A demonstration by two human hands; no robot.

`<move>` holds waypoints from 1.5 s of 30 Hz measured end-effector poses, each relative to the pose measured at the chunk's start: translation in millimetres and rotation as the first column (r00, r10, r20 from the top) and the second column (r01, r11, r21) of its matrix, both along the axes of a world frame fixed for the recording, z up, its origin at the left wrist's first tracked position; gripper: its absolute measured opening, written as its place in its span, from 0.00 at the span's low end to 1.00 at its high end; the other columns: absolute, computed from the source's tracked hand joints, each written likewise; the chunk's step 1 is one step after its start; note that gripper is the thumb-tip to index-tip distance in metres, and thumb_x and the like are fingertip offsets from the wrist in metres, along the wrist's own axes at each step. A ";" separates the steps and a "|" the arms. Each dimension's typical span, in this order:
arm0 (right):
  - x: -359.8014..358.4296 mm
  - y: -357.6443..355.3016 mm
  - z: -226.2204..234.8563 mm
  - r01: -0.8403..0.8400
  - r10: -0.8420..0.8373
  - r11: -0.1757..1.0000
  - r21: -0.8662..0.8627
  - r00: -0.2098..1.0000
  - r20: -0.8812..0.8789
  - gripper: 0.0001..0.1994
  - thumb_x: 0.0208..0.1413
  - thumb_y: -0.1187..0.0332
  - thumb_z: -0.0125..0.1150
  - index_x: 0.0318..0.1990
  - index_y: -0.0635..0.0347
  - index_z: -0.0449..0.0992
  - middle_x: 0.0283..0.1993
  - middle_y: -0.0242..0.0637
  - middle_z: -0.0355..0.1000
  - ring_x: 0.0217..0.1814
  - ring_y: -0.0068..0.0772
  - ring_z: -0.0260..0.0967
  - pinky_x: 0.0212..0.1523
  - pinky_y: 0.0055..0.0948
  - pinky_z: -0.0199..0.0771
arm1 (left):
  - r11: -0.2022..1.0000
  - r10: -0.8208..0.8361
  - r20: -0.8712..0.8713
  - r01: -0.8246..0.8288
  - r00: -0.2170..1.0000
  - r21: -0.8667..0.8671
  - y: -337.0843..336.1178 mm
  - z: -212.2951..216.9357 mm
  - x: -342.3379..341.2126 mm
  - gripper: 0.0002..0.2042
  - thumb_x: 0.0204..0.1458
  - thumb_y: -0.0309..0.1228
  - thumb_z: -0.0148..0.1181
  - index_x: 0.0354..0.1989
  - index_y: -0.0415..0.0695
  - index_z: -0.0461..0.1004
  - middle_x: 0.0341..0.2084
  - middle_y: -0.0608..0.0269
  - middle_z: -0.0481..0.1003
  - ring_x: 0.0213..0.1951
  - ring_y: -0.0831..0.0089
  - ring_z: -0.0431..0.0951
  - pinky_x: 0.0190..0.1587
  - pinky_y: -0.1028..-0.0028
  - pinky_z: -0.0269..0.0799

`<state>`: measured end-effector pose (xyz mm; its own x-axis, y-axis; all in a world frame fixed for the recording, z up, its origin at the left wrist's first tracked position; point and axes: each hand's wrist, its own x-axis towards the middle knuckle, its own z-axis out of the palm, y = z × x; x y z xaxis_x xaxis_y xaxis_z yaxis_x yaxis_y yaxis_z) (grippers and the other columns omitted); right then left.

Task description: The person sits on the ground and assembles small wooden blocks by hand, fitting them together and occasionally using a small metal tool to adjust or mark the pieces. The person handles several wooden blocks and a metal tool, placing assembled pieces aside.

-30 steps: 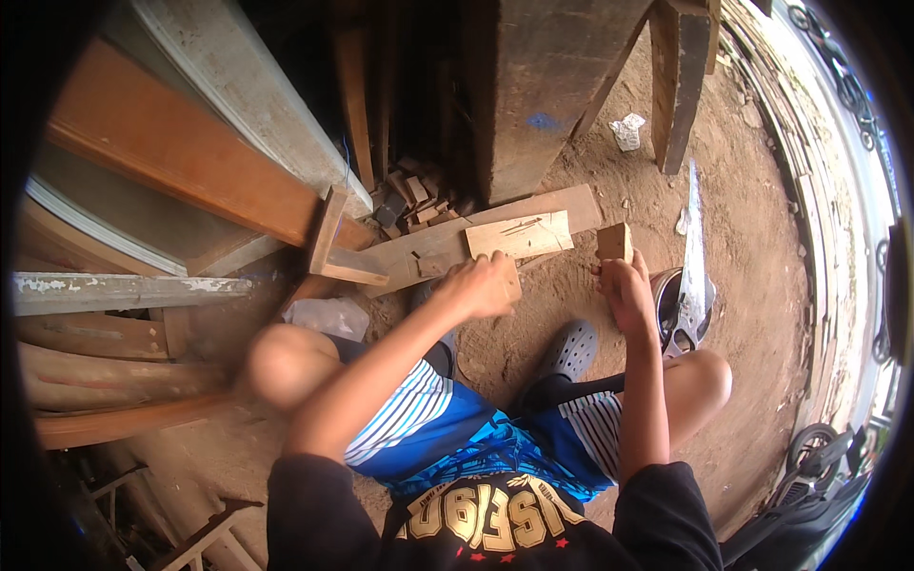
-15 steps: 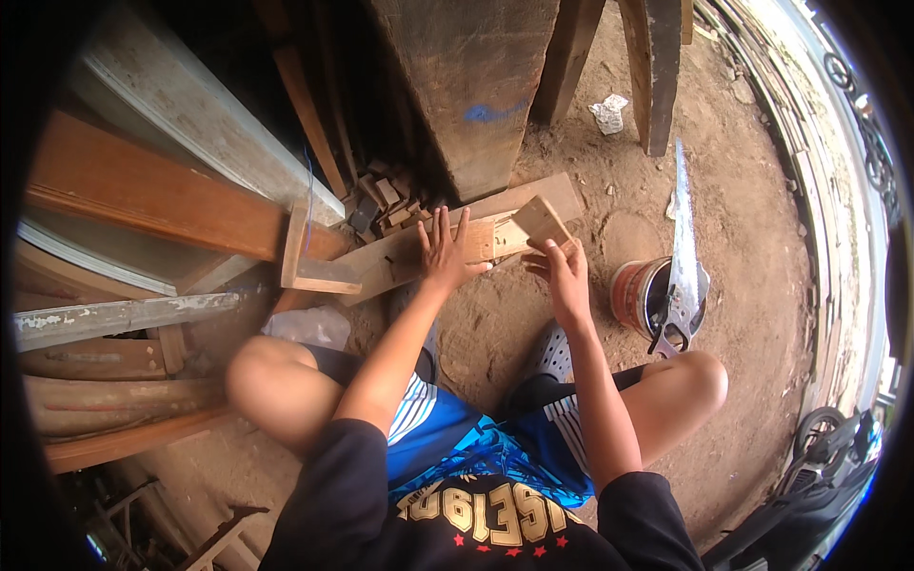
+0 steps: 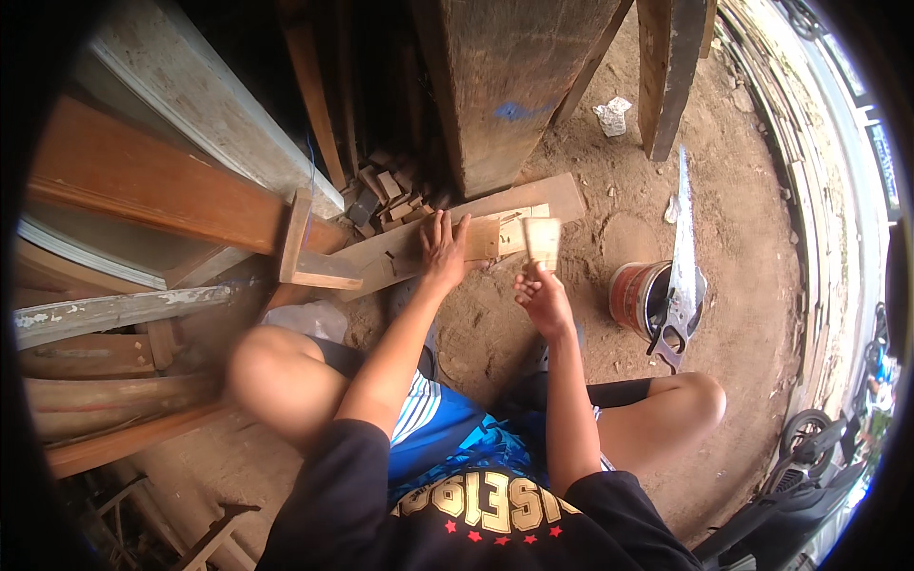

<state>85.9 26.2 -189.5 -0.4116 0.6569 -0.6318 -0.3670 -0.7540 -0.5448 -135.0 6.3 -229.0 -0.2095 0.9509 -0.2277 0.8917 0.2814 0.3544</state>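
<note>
- Toward the right end of the long plank, a pale board lies along the wood, dark marks on its face too small to make out.
- Just left of it, nearer the plank's middle, a browner wood piece reaches the person's left hand.
- That hand is palm down with its fingers spread; whether it presses hard cannot be told. Steadying seems its best job: weight through the palm, fingertips flat, thumb back from the pale board.
- The person's right hand has its fingers curled around the lower end of a small wood block, raised in front of the pale board's right end. Whether block and board touch cannot be told.
- A grip low on the block probably leaves its upper part free; a loose wrist and a square face would likely serve better than a tight, tilted hold.
- Both lower pieces should sit flat, clear of rocking on the plank's near edge.
- Beyond the plank's right end, a handsaw leans upright in a bucket; its blade is best given room by the right elbow.
</note>
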 end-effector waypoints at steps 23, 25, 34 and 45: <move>-0.4 7.4 64.2 0.114 -0.081 0.920 0.375 0.991 -0.104 0.08 0.59 0.69 0.60 0.44 0.59 0.73 0.38 0.30 0.74 0.37 0.22 0.69 0.35 0.24 0.67 | 0.973 0.102 0.225 -0.144 0.969 0.180 1.0 44.0 5.9 0.53 0.41 0.60 0.66 0.69 0.39 0.48 0.63 0.33 0.55 0.64 0.39 0.56 0.63 0.44 0.53; -1.0 10.2 96.3 0.047 -0.108 0.888 0.458 0.988 0.108 0.09 0.59 0.70 0.60 0.45 0.60 0.73 0.38 0.30 0.74 0.37 0.20 0.69 0.34 0.23 0.66 | 0.974 0.056 0.446 -0.148 0.893 0.174 4.6 72.7 -1.4 0.54 0.44 0.63 0.63 0.70 0.37 0.47 0.63 0.31 0.55 0.63 0.35 0.57 0.63 0.47 0.55; 4.5 11.4 230.2 -0.134 0.009 0.735 0.664 0.982 0.188 0.12 0.60 0.67 0.57 0.46 0.66 0.71 0.33 0.34 0.73 0.29 0.21 0.67 0.29 0.21 0.65 | 0.824 0.061 -0.202 0.065 0.977 0.563 -16.5 218.5 0.8 0.47 0.45 0.67 0.57 0.62 0.38 0.58 0.41 0.45 0.66 0.44 0.53 0.67 0.48 0.53 0.60; 11.1 -4.2 201.8 -0.240 -0.016 0.723 0.648 0.932 0.363 0.11 0.59 0.67 0.59 0.45 0.64 0.73 0.35 0.34 0.75 0.34 0.21 0.70 0.34 0.22 0.66 | 0.745 0.081 -0.224 0.090 0.971 0.661 -36.5 232.7 8.7 0.43 0.43 0.63 0.62 0.60 0.42 0.60 0.41 0.51 0.66 0.44 0.56 0.66 0.47 0.55 0.58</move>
